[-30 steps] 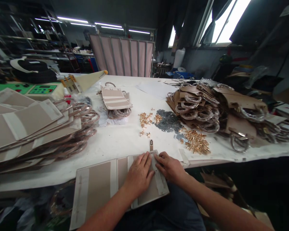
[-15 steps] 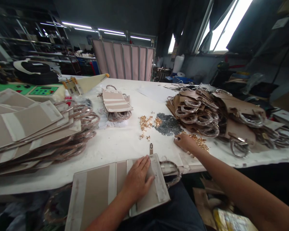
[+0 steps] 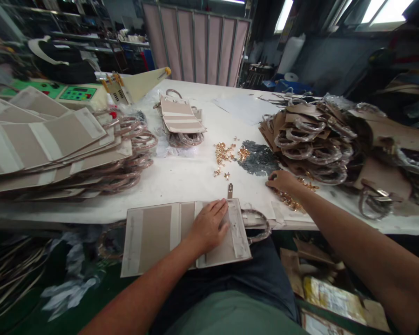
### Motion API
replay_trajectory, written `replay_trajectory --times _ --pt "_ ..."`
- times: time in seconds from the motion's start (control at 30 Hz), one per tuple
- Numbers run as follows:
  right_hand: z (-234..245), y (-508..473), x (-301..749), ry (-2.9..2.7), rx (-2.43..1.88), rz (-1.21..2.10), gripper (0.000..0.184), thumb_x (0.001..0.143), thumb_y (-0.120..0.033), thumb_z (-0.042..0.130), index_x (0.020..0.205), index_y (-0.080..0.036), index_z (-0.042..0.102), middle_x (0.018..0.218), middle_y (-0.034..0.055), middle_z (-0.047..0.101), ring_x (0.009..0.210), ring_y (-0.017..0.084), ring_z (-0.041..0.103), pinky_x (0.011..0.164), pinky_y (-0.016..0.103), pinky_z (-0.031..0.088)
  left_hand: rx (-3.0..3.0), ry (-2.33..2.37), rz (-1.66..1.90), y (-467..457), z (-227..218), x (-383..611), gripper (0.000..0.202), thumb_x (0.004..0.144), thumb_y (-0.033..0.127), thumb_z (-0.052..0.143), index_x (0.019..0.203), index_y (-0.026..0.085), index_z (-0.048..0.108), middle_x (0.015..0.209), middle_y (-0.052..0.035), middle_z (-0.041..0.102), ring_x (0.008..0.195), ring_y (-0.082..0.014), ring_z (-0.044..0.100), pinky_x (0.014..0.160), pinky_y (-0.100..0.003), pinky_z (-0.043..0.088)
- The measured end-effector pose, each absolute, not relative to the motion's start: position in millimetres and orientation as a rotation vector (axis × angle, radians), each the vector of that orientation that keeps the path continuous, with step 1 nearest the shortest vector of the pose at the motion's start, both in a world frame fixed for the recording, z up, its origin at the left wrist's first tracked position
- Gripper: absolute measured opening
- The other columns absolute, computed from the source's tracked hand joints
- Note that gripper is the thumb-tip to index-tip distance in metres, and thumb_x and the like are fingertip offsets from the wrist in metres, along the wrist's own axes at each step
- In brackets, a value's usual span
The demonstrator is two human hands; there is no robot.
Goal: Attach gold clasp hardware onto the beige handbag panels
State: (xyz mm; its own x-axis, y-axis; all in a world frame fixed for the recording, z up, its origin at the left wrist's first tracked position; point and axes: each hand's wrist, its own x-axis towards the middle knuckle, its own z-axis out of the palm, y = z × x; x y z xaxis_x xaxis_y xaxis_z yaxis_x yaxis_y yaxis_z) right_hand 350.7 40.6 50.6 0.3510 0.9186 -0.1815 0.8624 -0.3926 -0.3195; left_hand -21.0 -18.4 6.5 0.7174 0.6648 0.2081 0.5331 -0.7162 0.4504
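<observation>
A beige bag panel (image 3: 157, 232) lies opened out at the table's front edge and overhangs it. Its wrapped handle (image 3: 261, 225) sticks out to the right, and a narrow strap with a metal end (image 3: 230, 190) points away from me. My left hand (image 3: 210, 225) rests flat on the panel's right part, fingers stretched out. To the right, my right hand (image 3: 282, 181) is low over the table with thumb and fingertips together, beside a pile of small gold fittings (image 3: 290, 202). Whatever those fingertips hold is hidden. Dark grey small pieces (image 3: 260, 158) and more gold fittings (image 3: 224, 152) lie just beyond.
Stacked beige panels with wrapped handles (image 3: 56, 142) fill the table's left side. A smaller stack (image 3: 183, 116) sits in the middle back. Brown bag pieces with plastic-wrapped handles (image 3: 310, 139) are heaped at right. A machine with a green panel (image 3: 77, 93) stands back left.
My view has tipped downward, so the table appears higher in the picture. My left hand stays flat on the panel, and my right hand remains by the gold fittings with its fingertips together.
</observation>
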Motion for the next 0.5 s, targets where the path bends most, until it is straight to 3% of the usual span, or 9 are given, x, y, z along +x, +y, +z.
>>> replay_trajectory --times 0.17,0.3,0.4,0.5 --pt "77.5 19.2 314.3 -1.618 -2.274 0.618 0.018 0.082 -0.035 0.076 0.083 -0.018 0.077 0.054 -0.0012 0.063 0.049 0.014 0.056 0.050 0.025 0.040 2.552 0.931 0.569 -18.3 3.4 -21.2 0.062 0.095 0.029 0.065 0.154 0.012 0.054 0.163 -0.0166 0.050 0.151 -0.0331 0.046 0.128 -0.054 0.037" --pt "78.7 -9.5 245.6 -1.402 -1.898 1.014 0.021 0.078 -0.036 0.078 0.088 -0.018 0.074 0.054 -0.0030 0.061 0.043 0.012 0.051 0.044 0.023 0.039 2.514 0.960 0.648 -19.6 1.9 -18.8 0.061 0.094 0.028 0.067 0.152 0.014 0.056 0.159 -0.0156 0.055 0.147 -0.0336 0.050 0.125 -0.056 0.042" --pt "64.9 -19.5 203.3 -1.357 -1.791 1.103 0.023 0.078 -0.031 0.075 0.096 -0.018 0.075 0.064 -0.0019 0.067 0.047 0.012 0.055 0.046 0.023 0.042 2.481 0.998 0.715 -21.3 2.0 -16.1 0.056 0.095 0.027 0.066 0.149 0.013 0.059 0.154 -0.0156 0.060 0.143 -0.0333 0.053 0.122 -0.055 0.045" --pt "52.2 -19.2 187.8 -1.448 -1.814 1.031 0.017 0.079 -0.029 0.071 0.091 -0.018 0.078 0.066 -0.0004 0.070 0.055 0.014 0.061 0.055 0.025 0.047 2.448 1.013 0.765 -22.1 1.1 -14.2 0.051 0.096 0.025 0.065 0.145 0.013 0.063 0.150 -0.0146 0.064 0.140 -0.0322 0.055 0.121 -0.054 0.047"
